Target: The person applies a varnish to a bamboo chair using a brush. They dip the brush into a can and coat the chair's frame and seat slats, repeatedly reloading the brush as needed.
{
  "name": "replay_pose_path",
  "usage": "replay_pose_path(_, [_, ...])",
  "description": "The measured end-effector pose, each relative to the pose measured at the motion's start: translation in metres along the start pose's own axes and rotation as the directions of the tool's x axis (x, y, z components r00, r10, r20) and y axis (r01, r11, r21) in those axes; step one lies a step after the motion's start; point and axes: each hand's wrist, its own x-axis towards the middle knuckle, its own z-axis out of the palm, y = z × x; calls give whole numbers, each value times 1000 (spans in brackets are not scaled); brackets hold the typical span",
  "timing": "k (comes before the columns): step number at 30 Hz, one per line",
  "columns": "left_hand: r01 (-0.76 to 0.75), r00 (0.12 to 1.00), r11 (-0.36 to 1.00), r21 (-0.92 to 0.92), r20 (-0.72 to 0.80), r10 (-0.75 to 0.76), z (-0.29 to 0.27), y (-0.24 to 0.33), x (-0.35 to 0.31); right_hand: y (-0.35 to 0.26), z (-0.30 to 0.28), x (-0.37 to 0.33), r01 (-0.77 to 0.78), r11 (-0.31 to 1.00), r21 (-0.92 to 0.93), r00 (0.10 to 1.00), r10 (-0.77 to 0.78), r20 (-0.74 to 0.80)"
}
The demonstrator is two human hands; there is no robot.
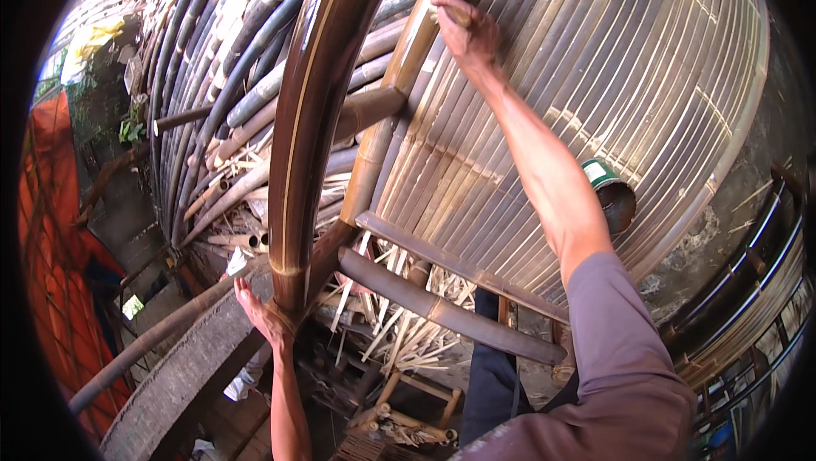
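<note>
A thick, glossy dark-brown bamboo pole [310,121] rises from the lower middle to the top edge. Against its lower end rests my left hand [265,316], its fingers stretched out rather than wrapped round. My right hand [472,36] is closed on what looks like a paintbrush [456,12] with a pale handle; its tip is hard to make out. That hand is up by a lighter bamboo rail [374,151], close to a dark joint at the top. The slatted bamboo panel [527,113] spreads under my right forearm.
A green can [605,181], dark inside, is on the slats beside my right forearm. Many bamboo poles [246,45] are stacked behind at left. A bamboo crosspiece [450,308] and pale shavings [416,295] lie below. A curved concrete ledge [187,359] and orange sheet [55,248] are at left.
</note>
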Motion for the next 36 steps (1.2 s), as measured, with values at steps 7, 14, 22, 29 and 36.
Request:
replay_pose_path(7, [-111, 993, 994, 1, -41, 111, -3, -11, -1, -44, 45, 13, -166, 986, 4, 956, 160, 247])
replay_pose_path(14, [-128, 990, 991, 34, -52, 130, -5, -12, -3, -42, 29, -131, -85, 940, 329, 992, 112, -63])
replay_pose_path(22, [-139, 990, 990, 0, -37, 139, -7, -18, -2, -84, 69, -254, -319, 795, 516, 940, 194, 281])
replay_pose_path(29, [-259, 965, 959, 115, -18, 263, -9, -28, 0, -106, 82, -222, 649, 745, -158, 660, -447, 604])
replay_pose_path(36, [-149, 987, 984, 100, -40, 153, -3, -9, -7, -123, 91, -238, 502, 864, -39, 564, -293, 772])
